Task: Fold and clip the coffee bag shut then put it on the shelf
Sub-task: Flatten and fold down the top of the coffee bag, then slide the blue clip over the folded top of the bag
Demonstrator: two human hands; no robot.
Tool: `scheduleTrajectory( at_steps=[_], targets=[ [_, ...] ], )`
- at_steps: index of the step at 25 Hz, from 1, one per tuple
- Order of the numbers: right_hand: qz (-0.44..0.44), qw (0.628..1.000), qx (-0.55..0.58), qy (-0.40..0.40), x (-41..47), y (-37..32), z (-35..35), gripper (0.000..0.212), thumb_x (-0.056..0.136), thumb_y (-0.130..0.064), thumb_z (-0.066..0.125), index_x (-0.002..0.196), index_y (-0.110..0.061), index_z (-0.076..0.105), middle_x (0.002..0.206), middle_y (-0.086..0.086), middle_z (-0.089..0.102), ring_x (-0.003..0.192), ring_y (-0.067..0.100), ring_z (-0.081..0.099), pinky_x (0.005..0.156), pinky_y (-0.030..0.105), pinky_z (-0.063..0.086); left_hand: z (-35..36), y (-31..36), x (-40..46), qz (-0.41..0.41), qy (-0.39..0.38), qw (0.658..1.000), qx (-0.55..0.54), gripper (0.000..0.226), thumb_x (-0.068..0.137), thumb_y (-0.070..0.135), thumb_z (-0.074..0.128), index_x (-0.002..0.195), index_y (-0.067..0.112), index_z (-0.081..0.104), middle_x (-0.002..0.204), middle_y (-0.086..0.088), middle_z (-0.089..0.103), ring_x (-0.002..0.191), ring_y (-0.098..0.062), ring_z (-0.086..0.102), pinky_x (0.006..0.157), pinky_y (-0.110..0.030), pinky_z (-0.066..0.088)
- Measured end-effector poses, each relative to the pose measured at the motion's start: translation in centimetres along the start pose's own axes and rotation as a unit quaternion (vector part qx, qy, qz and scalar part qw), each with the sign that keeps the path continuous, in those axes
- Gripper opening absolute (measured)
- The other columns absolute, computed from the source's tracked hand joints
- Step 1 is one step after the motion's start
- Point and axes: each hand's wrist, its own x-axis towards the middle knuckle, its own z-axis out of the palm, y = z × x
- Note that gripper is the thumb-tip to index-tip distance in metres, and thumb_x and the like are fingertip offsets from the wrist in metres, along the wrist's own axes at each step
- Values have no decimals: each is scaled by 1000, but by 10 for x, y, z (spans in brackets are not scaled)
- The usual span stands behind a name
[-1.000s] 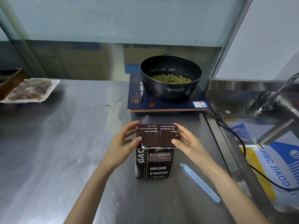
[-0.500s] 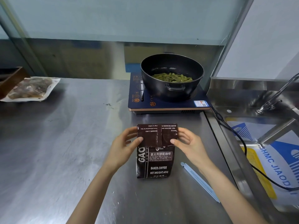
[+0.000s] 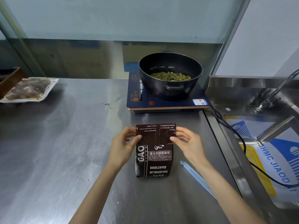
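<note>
Coffee bag (image 3: 154, 159) upright, folded top pinched between left hand (image 3: 123, 143), right hand (image 3: 188, 143)

Coffee bag (image 3: 153, 160) reads "GAO", "BAKED.COFFEE", "NET.WEIGHT:454g"; sack (image 3: 278, 165) in sink apparently "JIAOD"

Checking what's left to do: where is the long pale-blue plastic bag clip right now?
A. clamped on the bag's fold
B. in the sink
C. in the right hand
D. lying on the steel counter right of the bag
D: the long pale-blue plastic bag clip lies on the steel counter, right of the dark brown coffee bag, under the right forearm.
</note>
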Motion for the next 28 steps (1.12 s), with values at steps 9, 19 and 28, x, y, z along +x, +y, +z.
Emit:
scheduleTrajectory(
  at_steps=[9,19,28],
  targets=[
    [10,999,30,-40,-2,-2,-7,40,77,-2,64,112,-20,55,93,-10,62,88,1,58,76,-2,43,-4,-1,-2,-15,-64,996,-63,26,82,10,58,104,20,52,112,-4,61,111,-21,56,98,-43,45],
    [64,996,-55,-11,-15,27,-31,25,85,-18,56,110,-16,57,95,-2,62,87,5,57,76,3,44,-2,-7,-3,7,-63,997,-45,29,82,10,57,106,26,52,104,7,61,97,1,59,81,-14,48],
    [161,932,-319,-58,-43,91,-44,43,75,-21,67,116,-17,55,110,10,59,102,26,57,91,34,44,1,-7,-4,10,-43,997,-66,32,81,7,58,111,19,54,98,13,60,81,19,58,74,-3,47]
  ],
)
